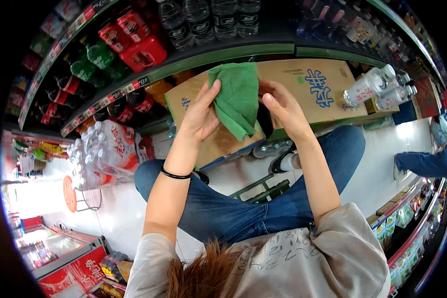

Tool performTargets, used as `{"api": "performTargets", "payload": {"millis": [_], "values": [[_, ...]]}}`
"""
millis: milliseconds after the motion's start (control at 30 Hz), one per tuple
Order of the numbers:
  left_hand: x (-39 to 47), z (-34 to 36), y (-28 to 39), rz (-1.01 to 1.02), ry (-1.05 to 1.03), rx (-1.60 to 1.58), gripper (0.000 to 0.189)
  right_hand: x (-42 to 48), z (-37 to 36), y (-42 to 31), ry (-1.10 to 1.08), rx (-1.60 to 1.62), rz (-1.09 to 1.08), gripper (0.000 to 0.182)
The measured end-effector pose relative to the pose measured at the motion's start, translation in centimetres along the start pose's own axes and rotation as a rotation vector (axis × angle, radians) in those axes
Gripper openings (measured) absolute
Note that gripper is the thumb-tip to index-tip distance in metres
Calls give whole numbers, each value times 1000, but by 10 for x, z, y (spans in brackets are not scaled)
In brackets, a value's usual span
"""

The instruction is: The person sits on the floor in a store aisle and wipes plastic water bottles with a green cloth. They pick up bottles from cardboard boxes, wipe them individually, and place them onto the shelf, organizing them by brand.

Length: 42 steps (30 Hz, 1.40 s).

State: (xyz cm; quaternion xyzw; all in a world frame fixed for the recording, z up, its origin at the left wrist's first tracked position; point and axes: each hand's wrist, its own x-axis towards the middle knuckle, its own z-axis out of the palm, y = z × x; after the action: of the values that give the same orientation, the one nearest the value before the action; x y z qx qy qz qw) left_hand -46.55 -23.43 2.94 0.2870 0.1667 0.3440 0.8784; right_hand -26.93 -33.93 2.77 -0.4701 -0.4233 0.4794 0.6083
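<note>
A folded green cloth (pixel 235 100) is held up over the cardboard boxes in front of me. My left hand (pixel 203 115) grips its left edge, thumb lying across the front and the other fingers partly hidden. Beside the cloth's right edge is my right hand (pixel 285 106), its thumb raised and apart from the curled fingers. Whether those fingertips touch the cloth is hard to see. Below the hands lie a cardboard box (pixel 180 108) on the left and another printed cardboard box (pixel 283 89) on the right, with a dark gap between them.
Clear bottles (pixel 368 87) lie on the right. Shelves ahead hold water bottles (pixel 225 18) and red can packs (pixel 141 52). Shrink-wrapped bottle packs (pixel 108 149) and an orange stool (pixel 70 193) stand left. Another person's leg (pixel 424 164) is at far right.
</note>
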Motion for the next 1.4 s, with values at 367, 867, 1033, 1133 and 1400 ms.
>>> {"api": "performTargets", "payload": {"millis": [367, 867, 1033, 1133, 1400], "values": [[4, -17, -5, -95, 221, 280, 61, 25, 7, -24, 179, 150, 157, 36], [8, -11, 1, -130, 367, 401, 53, 192, -105, -21, 399, -1113, -525, 30], [16, -16, -1, -83, 364, 460, 54, 218, -124, 31, 371, -1425, -529, 36], [12, -18, -1, -98, 357, 444, 55, 234, -120, 57, 247, -1554, -350, 48], [22, -15, 4, -208, 322, 396, 48, 338, -144, 58, 249, -1643, -181, 53]]}}
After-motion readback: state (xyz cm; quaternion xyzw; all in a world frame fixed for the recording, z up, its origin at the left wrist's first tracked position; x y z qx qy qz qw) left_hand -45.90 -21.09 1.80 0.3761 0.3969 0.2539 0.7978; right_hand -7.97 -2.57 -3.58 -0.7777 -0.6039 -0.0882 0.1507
